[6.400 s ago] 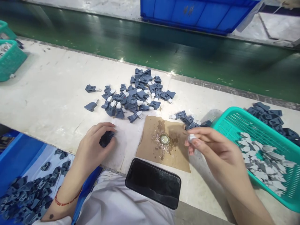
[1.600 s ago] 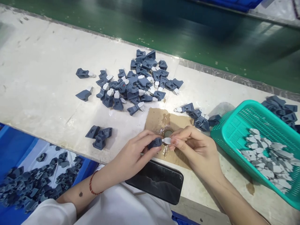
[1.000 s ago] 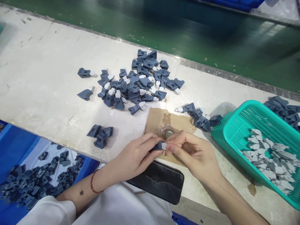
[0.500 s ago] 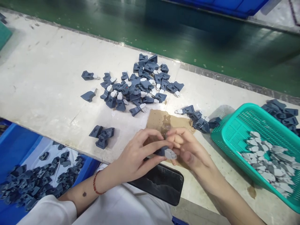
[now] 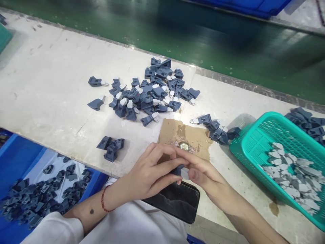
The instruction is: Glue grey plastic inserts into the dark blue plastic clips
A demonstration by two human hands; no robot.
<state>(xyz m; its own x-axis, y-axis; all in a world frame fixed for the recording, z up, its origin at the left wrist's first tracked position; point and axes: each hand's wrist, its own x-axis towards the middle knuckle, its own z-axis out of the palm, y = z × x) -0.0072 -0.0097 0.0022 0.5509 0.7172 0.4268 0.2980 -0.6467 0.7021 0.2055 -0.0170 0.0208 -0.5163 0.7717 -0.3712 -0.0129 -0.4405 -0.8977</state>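
A scuffed white worktop [image 5: 50,84] borders a glossy green strip [image 5: 101,27]. Near stained cardboard [image 5: 168,129], the left hand [image 5: 149,169] grips a blue-grey part [image 5: 177,170] while the right hand [image 5: 207,171] holds its white tip [image 5: 185,174].

A black phone [image 5: 177,203] lies at the near edge of the bench [image 5: 50,84]; a green belt [image 5: 127,23] borders the far edge, 1 blue crate [image 5: 243,6] beyond.

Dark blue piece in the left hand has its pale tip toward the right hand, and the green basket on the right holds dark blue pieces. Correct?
Not quite: the head view shows that green basket holding white and light grey pieces, not dark blue ones. The dark blue piece in the left hand does have its pale tip toward the right hand.
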